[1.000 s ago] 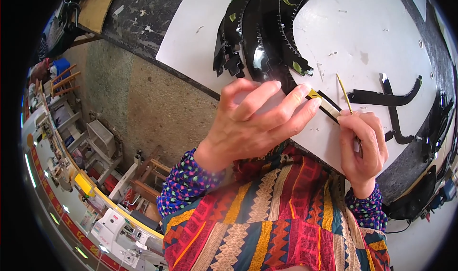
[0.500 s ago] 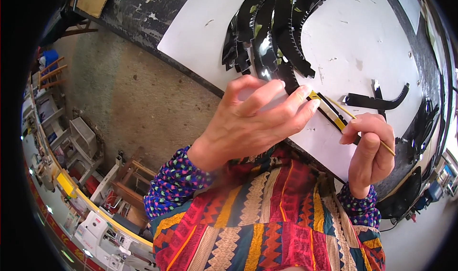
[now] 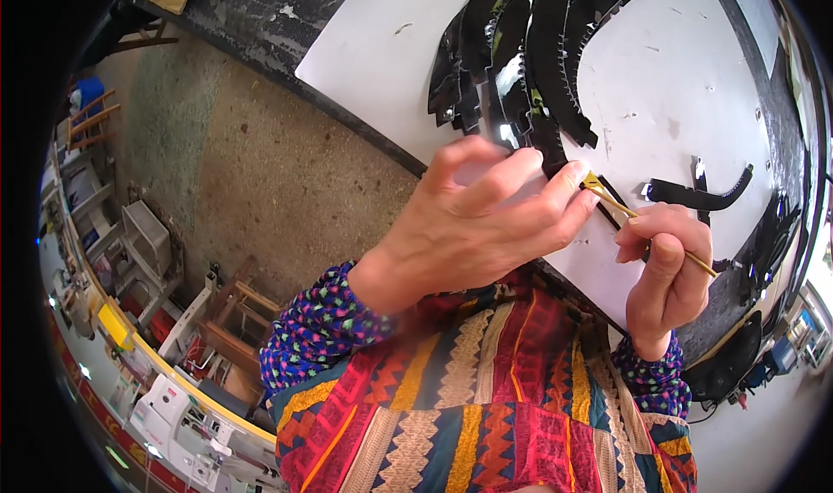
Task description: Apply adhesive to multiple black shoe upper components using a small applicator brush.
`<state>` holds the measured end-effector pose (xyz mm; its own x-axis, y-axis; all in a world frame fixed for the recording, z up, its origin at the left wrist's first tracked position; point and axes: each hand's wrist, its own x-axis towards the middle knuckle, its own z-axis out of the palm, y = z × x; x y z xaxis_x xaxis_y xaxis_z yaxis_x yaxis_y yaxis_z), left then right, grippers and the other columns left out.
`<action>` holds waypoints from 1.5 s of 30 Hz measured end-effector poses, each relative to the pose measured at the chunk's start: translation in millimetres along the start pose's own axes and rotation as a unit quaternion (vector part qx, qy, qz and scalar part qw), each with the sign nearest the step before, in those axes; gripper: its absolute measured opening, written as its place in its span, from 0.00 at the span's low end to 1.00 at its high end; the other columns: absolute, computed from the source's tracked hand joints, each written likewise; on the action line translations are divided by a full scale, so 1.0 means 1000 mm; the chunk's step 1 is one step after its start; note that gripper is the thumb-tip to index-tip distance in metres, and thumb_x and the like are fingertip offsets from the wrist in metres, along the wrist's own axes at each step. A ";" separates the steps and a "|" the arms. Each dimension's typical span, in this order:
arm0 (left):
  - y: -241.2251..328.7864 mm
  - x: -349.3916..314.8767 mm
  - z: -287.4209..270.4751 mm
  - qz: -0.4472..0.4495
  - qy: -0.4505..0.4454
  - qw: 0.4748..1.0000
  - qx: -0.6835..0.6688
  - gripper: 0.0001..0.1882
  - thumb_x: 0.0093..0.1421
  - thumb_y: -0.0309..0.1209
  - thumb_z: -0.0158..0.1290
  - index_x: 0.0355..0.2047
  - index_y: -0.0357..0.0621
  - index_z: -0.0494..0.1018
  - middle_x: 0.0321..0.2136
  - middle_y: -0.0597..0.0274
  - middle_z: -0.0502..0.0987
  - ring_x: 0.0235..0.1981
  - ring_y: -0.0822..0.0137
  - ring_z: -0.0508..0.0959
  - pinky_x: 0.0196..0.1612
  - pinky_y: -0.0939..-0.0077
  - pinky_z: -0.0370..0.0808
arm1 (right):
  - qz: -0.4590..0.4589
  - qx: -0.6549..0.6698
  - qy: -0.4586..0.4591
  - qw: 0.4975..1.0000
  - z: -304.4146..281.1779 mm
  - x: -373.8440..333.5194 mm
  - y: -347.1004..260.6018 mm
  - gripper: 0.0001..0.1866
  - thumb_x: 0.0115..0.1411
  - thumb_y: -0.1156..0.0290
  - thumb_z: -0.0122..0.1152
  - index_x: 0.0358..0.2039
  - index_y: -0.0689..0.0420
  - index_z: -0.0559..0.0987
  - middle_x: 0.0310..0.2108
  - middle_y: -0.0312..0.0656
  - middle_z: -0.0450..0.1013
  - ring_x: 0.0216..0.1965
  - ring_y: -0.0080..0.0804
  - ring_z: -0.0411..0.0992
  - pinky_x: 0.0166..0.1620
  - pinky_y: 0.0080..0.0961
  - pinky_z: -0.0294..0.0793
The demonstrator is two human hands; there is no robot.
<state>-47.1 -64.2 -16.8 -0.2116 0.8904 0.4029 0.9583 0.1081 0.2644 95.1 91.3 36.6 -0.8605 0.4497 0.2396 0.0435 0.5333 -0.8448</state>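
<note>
I am looking down at both hands raised over the white tabletop (image 3: 382, 68). My left hand (image 3: 486, 224) is curling its fingers together, and its fingertips (image 3: 568, 181) are pinching the lower end of a narrow black strip (image 3: 548, 142) that is running up into the fan of black pieces behind it. My right hand (image 3: 664, 272) is clenching around a thin yellow-handled brush (image 3: 646, 224), gripping it between thumb and fingers; the handle is sticking out to the lower right past the knuckles, and the flat bristle end (image 3: 593, 183) is lying just at the left hand's fingertips, touching or nearly touching the strip there. I cannot tell whether the bristles are actually pressing on the strip.

Behind the hands, a fan of curved black toothed strips (image 3: 529, 51) is lying on the tabletop, overlapping one another, with serrated edges showing along some of them. To the right, a separate curved black piece (image 3: 698, 196) with a toothed edge is lying on the white surface, apart from the fan. More dark material (image 3: 772, 241) is lining the right rim of the tabletop.

My patterned sleeves (image 3: 321, 328) and the striped garment (image 3: 486, 406) are filling the lower part of the view. Off to the left, below the tabletop, a concrete floor (image 3: 234, 172) and wooden furniture (image 3: 230, 319) are showing.
</note>
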 end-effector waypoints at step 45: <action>-0.024 0.014 -0.002 0.013 0.013 0.988 -0.150 0.15 0.53 0.26 0.61 0.42 0.56 0.83 0.49 0.71 0.79 0.49 0.62 0.72 0.52 0.68 0.68 | -0.116 -0.245 0.019 0.962 -0.003 -0.036 0.029 0.20 0.45 0.87 0.65 0.41 0.62 0.79 0.39 0.45 0.78 0.40 0.43 0.75 0.42 0.35 0.73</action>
<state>-73.9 -55.0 -15.5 -0.1956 0.8790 0.4349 0.8641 -0.0552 0.5002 128.8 93.4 4.7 -0.8568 0.2991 0.4201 0.0944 0.8919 -0.4423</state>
